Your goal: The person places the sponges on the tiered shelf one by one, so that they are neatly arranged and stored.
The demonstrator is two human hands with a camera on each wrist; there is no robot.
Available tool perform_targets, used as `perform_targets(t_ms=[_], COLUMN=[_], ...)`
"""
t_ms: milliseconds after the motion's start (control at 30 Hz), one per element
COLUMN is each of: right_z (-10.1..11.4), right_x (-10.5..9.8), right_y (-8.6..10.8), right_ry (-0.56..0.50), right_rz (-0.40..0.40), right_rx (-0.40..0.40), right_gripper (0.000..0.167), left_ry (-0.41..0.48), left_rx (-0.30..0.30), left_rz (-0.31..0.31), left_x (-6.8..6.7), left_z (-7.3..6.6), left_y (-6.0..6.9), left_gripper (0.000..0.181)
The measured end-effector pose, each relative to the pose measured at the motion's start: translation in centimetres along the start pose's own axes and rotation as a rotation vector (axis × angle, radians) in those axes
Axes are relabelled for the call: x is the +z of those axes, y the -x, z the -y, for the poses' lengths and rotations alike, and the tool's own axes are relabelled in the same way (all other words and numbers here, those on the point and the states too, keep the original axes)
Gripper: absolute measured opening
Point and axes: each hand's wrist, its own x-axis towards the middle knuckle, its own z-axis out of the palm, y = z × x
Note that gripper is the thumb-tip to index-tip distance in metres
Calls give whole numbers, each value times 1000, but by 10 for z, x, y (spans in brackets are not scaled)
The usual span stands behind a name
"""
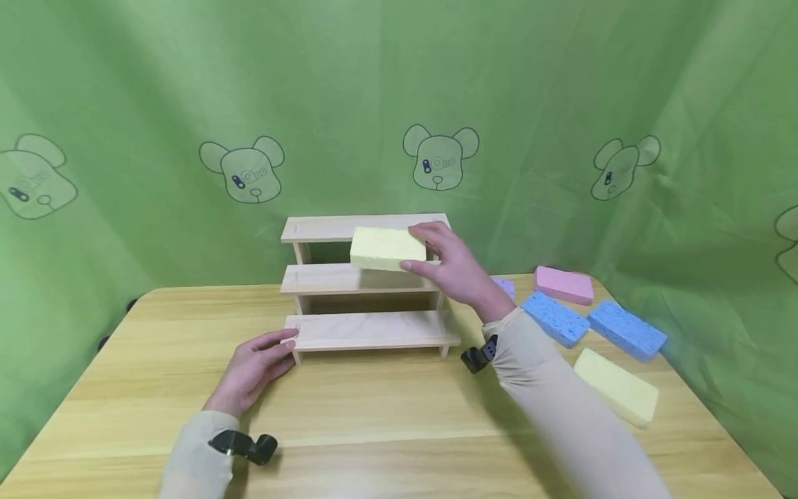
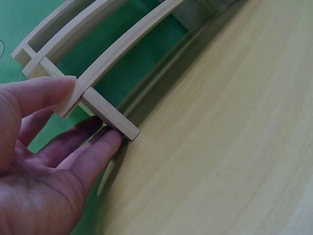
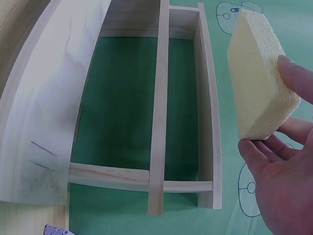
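Note:
A pale yellow sponge is pinched at its right end by my right hand, in front of the top tier of a three-tier wooden rack. In the right wrist view the sponge is between thumb and fingers of the hand, apart from the rack. My left hand holds the left end of the lowest tier. In the left wrist view the thumb of that hand lies on the board's end, with fingers against the short leg.
On the table, right of the rack, lie a pink sponge, two blue sponges, another yellow sponge and a purple sponge partly hidden by the right arm. A green curtain hangs behind.

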Motion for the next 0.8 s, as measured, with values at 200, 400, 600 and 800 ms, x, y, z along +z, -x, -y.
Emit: perform_targets(t_ms=[200,400,600,800], right_z=[6,9,11,11], right_x=[4,7,10,12], right_y=[-8,-16,-24,-32], right_ry=[-34,-33,-63,-88], right_rz=[10,22,17,4], right_rx=[9,23,56,76], right_gripper=[69,69,70,69], left_ry=[1,-2,3,-2], left_rx=[-1,-2,5,-3], left_rz=[2,1,-4,2], left_x=[0,0,-1,-2], left_z=[-1,0,1,1], left_y=[0,0,-1,-2], left_gripper=[42,41,41,39])
